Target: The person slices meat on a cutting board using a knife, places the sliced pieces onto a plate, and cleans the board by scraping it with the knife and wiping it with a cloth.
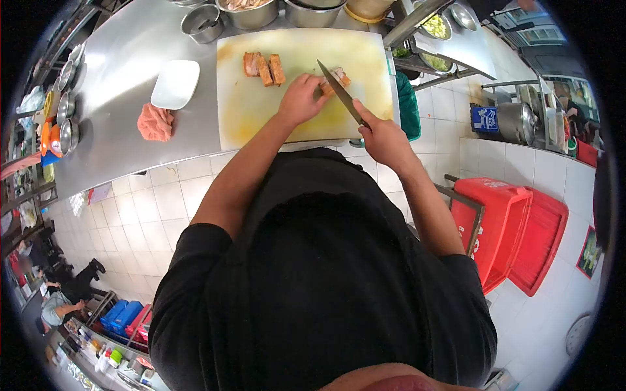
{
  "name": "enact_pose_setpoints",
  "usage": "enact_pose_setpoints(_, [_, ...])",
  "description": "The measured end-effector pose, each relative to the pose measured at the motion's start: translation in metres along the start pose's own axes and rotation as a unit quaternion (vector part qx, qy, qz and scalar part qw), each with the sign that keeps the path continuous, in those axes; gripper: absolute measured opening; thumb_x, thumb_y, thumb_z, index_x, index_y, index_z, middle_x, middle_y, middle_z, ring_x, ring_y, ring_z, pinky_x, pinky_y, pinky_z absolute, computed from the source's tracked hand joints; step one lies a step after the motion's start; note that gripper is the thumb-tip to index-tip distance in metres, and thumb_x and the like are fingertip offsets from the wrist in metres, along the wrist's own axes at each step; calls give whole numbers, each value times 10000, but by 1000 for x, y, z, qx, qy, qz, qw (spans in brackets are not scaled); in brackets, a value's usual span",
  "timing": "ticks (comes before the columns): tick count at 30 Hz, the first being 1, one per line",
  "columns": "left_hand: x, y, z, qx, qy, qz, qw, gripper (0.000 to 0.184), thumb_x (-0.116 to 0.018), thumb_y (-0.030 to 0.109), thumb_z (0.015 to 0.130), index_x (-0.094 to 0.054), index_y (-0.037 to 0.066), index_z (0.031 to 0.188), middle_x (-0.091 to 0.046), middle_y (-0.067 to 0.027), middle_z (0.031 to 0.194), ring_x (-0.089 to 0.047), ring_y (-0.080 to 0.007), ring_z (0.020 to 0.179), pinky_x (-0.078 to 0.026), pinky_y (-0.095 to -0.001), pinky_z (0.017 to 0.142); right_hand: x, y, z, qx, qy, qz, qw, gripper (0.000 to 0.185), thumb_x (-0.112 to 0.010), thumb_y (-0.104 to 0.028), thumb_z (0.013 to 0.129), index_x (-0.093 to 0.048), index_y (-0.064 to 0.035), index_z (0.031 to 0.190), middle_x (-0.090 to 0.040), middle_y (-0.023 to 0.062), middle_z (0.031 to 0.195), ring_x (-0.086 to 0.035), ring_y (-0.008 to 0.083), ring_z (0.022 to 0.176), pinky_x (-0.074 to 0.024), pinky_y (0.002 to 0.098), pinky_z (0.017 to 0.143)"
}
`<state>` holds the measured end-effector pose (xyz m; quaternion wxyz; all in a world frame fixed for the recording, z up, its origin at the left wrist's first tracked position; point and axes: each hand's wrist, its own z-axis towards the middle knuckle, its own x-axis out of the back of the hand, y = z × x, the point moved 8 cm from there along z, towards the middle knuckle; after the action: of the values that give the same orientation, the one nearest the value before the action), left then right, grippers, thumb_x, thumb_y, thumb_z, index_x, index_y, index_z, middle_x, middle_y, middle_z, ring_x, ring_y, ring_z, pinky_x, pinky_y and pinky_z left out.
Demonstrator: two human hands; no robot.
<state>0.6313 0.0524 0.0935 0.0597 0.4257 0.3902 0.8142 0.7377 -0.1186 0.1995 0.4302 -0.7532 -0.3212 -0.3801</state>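
One knife [339, 91], clenched in the right hand [386, 140], runs its long axis toward eleven o'clock, its blade passing over a roast meat piece [342, 77] on the cutting board [365, 52]. That meat piece lies at two o'clock from the nearer left hand [304, 99], bent against it, though I cannot tell whether it grips; cut strips [264, 70] sit at ten o'clock from that hand.

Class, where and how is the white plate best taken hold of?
Probably pinch the white plate by its right rim, from the cutting board side: it looks broad and shallow, with bare counter there, while the pink cloth crowds its near edge.
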Motion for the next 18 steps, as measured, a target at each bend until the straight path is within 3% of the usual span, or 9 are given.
enact_pose_setpoints(10, [-3, 0, 0, -1, 12, 51, 999, 264, -798, 201, 834, -686, 86, 1044, -649, -119, 1059, -643, -353, 1015, -522, -478, 887, 3, -17, 3, 14, -19, -78, 997, 621, -581, -193, 997, -435, -281, 1594, -727, 268, 926, -709, 473, 876, -554, 570, 821])
enact_pose_setpoints(18, [-5, -1, 3, 2, 8, 52, 999, 218, -767, 194, 855, -683, 88, 1026, -645, -117, 1044, -649, -355, 1005, -521, -493, 863, 3, -21, 15, -10, -68, -92, 993, 664, -576, -168, 988, -391, -282, 1615, -729, 273, 949, -704, 484, 877, -550, 572, 843])
